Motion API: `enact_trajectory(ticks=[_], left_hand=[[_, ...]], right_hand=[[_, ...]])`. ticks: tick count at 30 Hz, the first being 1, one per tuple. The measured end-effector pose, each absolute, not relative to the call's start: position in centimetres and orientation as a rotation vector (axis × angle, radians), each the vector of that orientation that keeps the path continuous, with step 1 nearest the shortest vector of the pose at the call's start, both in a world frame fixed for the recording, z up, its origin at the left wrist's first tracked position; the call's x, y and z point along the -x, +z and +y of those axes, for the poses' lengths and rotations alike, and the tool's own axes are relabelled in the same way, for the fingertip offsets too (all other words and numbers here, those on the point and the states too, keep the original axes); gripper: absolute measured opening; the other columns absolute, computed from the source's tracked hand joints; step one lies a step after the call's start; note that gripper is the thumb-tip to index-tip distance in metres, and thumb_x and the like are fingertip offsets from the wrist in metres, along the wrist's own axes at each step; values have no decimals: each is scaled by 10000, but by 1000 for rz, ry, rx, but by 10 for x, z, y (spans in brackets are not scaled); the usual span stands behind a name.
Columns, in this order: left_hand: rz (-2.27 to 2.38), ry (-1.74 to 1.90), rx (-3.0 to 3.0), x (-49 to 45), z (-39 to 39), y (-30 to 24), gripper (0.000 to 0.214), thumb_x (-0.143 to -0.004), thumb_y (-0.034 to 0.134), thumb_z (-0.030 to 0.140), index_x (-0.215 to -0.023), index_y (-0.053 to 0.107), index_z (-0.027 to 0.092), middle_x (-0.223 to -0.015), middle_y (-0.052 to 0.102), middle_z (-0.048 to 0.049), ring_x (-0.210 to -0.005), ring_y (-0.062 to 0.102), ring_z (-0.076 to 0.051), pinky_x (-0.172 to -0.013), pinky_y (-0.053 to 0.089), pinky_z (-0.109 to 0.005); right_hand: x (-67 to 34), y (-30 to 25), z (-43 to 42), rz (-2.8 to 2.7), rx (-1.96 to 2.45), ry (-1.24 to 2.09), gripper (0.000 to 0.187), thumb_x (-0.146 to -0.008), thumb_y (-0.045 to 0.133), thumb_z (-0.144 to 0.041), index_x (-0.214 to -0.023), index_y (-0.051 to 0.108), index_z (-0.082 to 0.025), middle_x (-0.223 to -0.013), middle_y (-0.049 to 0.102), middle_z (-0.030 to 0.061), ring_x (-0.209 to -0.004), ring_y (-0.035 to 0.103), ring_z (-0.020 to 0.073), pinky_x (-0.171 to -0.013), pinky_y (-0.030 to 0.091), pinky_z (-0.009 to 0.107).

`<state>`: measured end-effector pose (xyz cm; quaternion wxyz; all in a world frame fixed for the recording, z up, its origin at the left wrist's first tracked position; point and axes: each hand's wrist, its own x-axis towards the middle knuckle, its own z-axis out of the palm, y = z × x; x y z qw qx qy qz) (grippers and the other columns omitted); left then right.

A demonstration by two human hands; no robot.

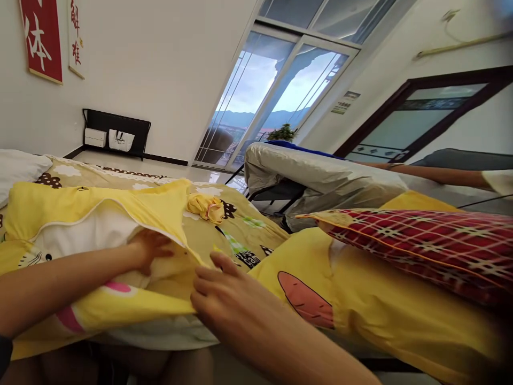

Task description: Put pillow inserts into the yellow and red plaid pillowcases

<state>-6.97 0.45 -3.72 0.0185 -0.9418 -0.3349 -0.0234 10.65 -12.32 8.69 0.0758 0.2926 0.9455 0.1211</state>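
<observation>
In front of me lies a yellow pillowcase (pixel 160 200) with a cartoon print and a wide zipped opening along its side. A white pillow (pixel 86 232) shows inside that opening. My left hand (pixel 154 248) reaches into it, fingers apart, near the pillow's end and the inner cloth. At the right-hand end, my right hand (pixel 220 297) is closed on the edge of the pillowcase, its fingertips partly hidden. A crumpled yellow cloth (pixel 206 207) rests just beyond, on the patterned bedsheet (pixel 236 219).
To the right, a red checked pillow (pixel 420 246) lies over yellow bedding (pixel 304 267) with an orange patch. Behind it stands a plastic-covered bed (pixel 320 168), where another person's arm (pixel 444 176) reaches in. A black bench (pixel 116 128) with a white bag stands by the far wall.
</observation>
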Motion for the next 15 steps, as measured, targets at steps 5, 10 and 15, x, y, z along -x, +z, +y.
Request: enact_trajectory(ticks=[5,10,15], left_hand=[[-1518,-150,2616,120,24,-14,842,-654,746,252,-1415,388,268,-1517,322,-102,-1372,258,-344,-1117,148,-513],[-1641,-162,2548,109,25,-45,664,-718,686,157,-1351,485,130,-1446,390,-212,-1346,284,-382,-1114,129,-533],[-1538,-210,2722,64,46,-83,346,-716,702,160,-1050,679,73,-1256,564,-238,-1271,388,-401,-1104,195,-494]], right_hand=[[-98,83,-83,2868,-946,521,289,-841,458,-99,-661,651,-216,-710,622,51,-853,541,197,-1029,234,434],[-104,38,-55,2699,-1022,505,281,-832,471,-67,-704,691,-188,-811,661,78,-956,542,208,-1044,216,435],[-102,26,-48,2626,-1016,470,209,-823,527,-94,-763,720,-147,-812,689,123,-950,570,241,-994,272,423]])
